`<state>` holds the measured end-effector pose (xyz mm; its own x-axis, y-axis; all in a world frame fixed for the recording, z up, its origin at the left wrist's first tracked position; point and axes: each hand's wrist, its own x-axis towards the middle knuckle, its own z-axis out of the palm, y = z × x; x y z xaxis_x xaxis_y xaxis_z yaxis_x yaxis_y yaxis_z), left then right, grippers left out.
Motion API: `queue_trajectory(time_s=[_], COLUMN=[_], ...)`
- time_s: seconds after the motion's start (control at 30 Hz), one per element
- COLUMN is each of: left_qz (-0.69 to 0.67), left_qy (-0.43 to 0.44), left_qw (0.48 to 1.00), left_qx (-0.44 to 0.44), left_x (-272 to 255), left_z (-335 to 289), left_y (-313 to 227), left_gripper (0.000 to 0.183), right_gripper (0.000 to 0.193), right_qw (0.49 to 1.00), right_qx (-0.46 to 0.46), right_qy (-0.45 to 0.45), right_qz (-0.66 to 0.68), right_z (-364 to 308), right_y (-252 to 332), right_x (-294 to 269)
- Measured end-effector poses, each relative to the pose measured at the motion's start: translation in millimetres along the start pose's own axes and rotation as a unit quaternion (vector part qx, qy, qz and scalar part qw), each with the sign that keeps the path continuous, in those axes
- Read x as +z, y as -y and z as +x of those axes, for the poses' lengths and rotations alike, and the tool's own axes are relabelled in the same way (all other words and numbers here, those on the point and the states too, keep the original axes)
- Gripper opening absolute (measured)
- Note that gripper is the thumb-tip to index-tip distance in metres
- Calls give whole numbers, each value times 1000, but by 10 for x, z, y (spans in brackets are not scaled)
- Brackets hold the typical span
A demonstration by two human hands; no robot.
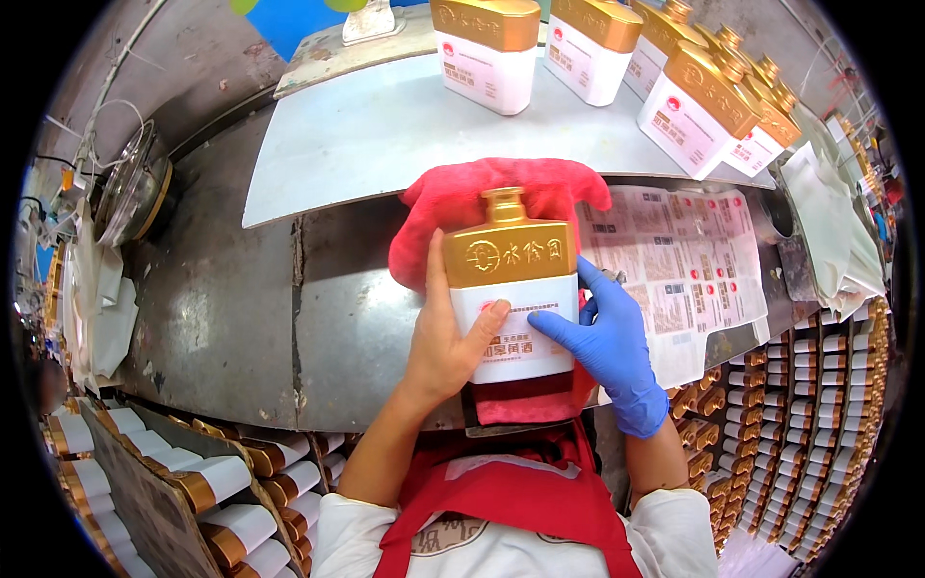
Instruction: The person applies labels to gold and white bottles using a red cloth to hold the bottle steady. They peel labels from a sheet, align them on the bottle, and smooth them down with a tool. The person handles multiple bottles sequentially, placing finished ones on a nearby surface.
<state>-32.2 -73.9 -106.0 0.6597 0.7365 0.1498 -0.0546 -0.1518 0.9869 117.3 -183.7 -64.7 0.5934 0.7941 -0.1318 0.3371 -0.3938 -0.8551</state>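
A flat-sided bottle (509,279) with a gold neck and shoulder and a white lower body stands upright between my hands. My bare left hand (441,342) grips its left side, thumb lying across the printed front. In a blue glove, my right hand (617,342) holds the right side, its thumb on the front and its other fingers partly hidden behind the edge. Beneath and behind the bottle lies a red plush cloth (424,231). A sheet of printed labels (689,275) rests just right of my gloved hand.
Several similar bottles (487,72) stand on a pale board (356,135) beyond the cloth. Racks of gold-and-white bottles (809,405) fill the lower right; more bottles (226,477) lie at the lower left. A metal pot (135,193) sits at the far left.
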Motion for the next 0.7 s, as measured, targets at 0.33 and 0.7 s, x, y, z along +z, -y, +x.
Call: queue_trajectory(time_s=[0.33,0.7], left_qz=[1,56], left_qy=[-3,4], left_qw=[1000,998], left_qx=[18,0], left_x=[-9,-41], left_z=[13,18], left_y=[17,25], left_gripper=[84,80], right_gripper=[72,76], right_qw=[1000,994], right_qx=[4,42], right_qy=[6,47], right_qz=[12,88], right_z=[16,-26], right_y=[-112,-139], right_x=[3,-17])
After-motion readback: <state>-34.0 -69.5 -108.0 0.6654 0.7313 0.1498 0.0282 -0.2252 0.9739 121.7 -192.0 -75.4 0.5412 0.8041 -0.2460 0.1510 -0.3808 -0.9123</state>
